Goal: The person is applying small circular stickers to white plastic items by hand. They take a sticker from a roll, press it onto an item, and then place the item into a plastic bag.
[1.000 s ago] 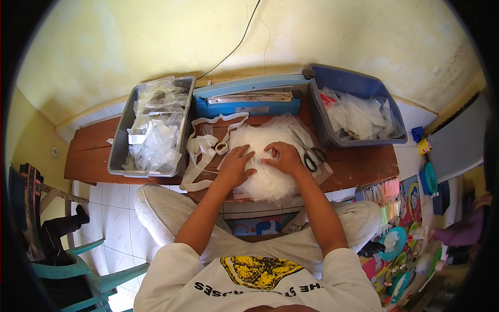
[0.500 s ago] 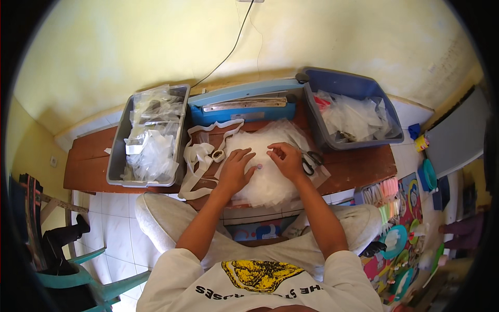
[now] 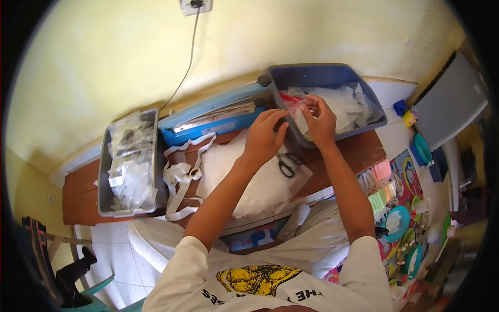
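My right hand [image 3: 319, 120] is raised over the near left side of the dark blue bin [image 3: 332, 68], its fingers curled in toward the thumb. Whatever they pinch is too small or too clear to make out. My left hand [image 3: 264, 136] hovers just left of that bin with the fingers loosely bent, the thumb apart and nothing visible in it. Below it, on the brown wooden bench [image 3: 83, 196], lies a pile of thin clear plastic sheets or bags [image 3: 234, 182]. Black-handled scissors [image 3: 287, 167] rest at the pile's right side. Crumpled clear plastic [image 3: 353, 106] fills the blue bin.
A grey bin [image 3: 104, 171] of plastic packets stands on the left. Between the bins sits a long blue bar heat sealer [image 3: 213, 129]. White strap [image 3: 179, 179] lies in loops beside the pile. Several colourful items, including a turquoise basin [image 3: 396, 223], cover the floor at right.
Both hands have left the plastic pile and moved up and right, the right one over the blue bin. The view has turned and shifted. A small round spot on the pile no longer shows.
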The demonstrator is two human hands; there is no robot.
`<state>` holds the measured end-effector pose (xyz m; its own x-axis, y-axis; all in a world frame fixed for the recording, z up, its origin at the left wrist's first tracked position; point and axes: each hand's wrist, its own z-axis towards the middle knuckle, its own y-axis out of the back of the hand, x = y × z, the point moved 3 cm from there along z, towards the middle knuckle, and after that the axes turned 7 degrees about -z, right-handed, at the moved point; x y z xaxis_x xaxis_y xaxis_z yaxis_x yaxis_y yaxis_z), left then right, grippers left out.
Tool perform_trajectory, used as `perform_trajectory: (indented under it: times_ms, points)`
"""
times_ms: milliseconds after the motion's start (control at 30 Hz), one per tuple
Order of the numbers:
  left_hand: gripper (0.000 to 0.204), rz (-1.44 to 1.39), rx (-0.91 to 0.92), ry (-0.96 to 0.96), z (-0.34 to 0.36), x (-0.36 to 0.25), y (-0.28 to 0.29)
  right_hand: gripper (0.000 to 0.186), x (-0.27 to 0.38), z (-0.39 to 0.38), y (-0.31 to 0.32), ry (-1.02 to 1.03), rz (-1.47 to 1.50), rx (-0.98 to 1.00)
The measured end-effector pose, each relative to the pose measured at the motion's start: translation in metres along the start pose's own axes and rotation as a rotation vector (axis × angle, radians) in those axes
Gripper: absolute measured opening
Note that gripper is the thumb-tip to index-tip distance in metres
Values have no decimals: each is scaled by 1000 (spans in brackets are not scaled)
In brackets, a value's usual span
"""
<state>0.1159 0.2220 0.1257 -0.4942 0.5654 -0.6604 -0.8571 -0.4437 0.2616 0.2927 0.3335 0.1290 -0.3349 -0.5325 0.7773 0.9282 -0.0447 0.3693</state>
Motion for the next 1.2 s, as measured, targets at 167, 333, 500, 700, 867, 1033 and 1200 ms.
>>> perform_trajectory:
  times_ms: [167, 333, 500, 700, 867, 1033, 1200]
  points:
    - [27, -2, 60, 12, 48, 33, -71, 45, -70, 38, 43, 35, -309, 16]
    - [25, -33, 144, 78, 80, 67, -136, 53, -125, 68, 68, -119, -642, 165]
    - [23, 43, 280, 144, 104, 93, -182, 42, -159, 87, 78, -183, -832, 361]
    - [25, 63, 361, 276, 99, 114, -206, 55, -197, 84, 73, -371, -828, 628]
    - [24, 108, 443, 287, 94, 123, -209, 73, -192, 78, 61, -367, -961, 768]
    - [24, 99, 456, 248, 87, 135, -213, 66, -192, 81, 59, -333, -1027, 965]
    - [27, 91, 491, 326, 85, 133, -212, 50, -207, 81, 55, -402, -1110, 1000]
